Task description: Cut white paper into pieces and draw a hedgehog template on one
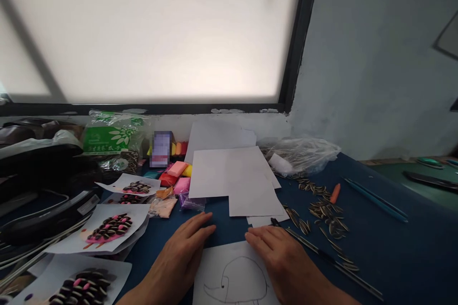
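Note:
A white sheet with a pencil-like outline of a hedgehog (238,271) lies at the near edge of the desk, between my hands. My left hand (181,255) rests along its left edge, fingers stretched forward onto the blue desktop and holding nothing. On the right edge lies my right hand (282,257), palm down with its fingers extended over the sheet's upper corner. Just beside that hand a dark pen (304,240) slants across the desk. Loose striped sunflower seeds (327,214) are scattered beyond it, around an orange crayon-like piece (335,194).
Blank white sheets (229,171) are stacked ahead. Finished seed hedgehog pictures (110,228) overlap at left, near a black device with cables (50,219). Colourful clay packets (175,176), a green seed bag (112,138), a clear plastic bag (304,155) and blue tweezers (375,198) lie farther back.

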Available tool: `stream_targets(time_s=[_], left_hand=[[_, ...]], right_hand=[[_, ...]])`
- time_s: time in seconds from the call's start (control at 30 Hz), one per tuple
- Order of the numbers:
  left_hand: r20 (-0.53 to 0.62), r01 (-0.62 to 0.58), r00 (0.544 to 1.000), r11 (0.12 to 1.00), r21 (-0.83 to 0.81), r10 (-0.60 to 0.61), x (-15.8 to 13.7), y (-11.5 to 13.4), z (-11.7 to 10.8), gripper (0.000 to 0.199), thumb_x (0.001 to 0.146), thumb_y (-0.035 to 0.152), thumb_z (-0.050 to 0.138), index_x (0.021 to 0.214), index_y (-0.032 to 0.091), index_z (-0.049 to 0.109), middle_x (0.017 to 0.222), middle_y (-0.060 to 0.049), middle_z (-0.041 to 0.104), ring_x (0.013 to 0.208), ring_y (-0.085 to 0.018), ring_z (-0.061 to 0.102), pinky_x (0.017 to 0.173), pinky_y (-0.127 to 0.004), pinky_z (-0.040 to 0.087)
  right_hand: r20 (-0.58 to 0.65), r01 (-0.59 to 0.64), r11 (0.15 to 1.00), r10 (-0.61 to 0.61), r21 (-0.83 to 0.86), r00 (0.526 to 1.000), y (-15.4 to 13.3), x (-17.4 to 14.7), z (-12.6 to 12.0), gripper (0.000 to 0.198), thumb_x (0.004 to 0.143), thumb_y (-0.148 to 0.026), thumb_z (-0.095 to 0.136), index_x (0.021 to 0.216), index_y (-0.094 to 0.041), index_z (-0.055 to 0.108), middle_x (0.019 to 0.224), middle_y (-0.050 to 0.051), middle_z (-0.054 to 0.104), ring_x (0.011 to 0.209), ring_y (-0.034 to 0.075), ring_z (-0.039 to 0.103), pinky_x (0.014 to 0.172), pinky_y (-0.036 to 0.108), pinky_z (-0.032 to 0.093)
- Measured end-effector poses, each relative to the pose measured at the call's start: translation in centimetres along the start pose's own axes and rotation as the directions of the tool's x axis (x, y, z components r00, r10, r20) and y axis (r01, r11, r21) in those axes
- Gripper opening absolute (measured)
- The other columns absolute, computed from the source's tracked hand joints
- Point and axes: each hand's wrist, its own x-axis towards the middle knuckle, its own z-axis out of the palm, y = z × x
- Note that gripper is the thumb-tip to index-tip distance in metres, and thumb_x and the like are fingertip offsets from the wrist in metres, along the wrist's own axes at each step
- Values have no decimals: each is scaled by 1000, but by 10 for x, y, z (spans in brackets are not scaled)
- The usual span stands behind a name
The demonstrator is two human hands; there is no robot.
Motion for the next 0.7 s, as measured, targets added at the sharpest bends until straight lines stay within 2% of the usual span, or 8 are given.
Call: stream_targets(time_s=[0.13, 0.27, 0.37, 0.57, 0.7], left_hand=[[-72, 29, 997, 980, 198, -15, 4, -5, -8, 35, 100, 22, 39, 124, 22, 65, 147, -10, 51, 140, -34, 38, 105, -55, 44], [14, 7, 1000, 918, 396, -14, 1, -16, -4, 45, 100, 37, 47, 140, 19, 55, 152, -13, 44, 138, -39, 39, 99, -58, 49], [49, 16, 998, 912, 411, -39, -1, -18, -1, 46, 100, 39, 47, 142, 21, 54, 151, -11, 45, 138, -38, 40, 99, -56, 49], [-42, 84, 996, 941, 327, -75, 3, -9, -8, 41, 99, 26, 41, 136, 19, 57, 148, -12, 49, 131, -35, 50, 99, -55, 50], [-87, 136, 990, 942, 308, -115, 10, -16, -11, 40, 96, 19, 35, 125, 14, 63, 138, -16, 57, 126, -34, 54, 100, -54, 50]], right_hand=[[-44, 27, 1000, -27, 10, 999, 2, -1, 1, 56, 78, 4, 45, 129, -6, 63, 122, 19, 69, 112, 32, 63, 94, 46, 53], [-70, 39, 999, -38, 8, 997, 6, -2, 4, 44, 85, -6, 52, 127, -9, 65, 119, 18, 70, 107, 31, 64, 92, 44, 54], [-95, 37, 999, -38, -11, 995, 7, -3, 7, 42, 85, -7, 55, 125, -10, 66, 117, 18, 71, 106, 30, 65, 90, 41, 54], [-116, 37, 999, -38, -17, 993, 8, -5, 8, 41, 85, -5, 54, 122, -12, 67, 115, 17, 71, 105, 28, 65, 90, 39, 53], [-107, 26, 999, -29, -22, 994, 11, -5, 12, 45, 80, 0, 52, 119, -13, 69, 115, 16, 70, 106, 28, 64, 90, 39, 52]])
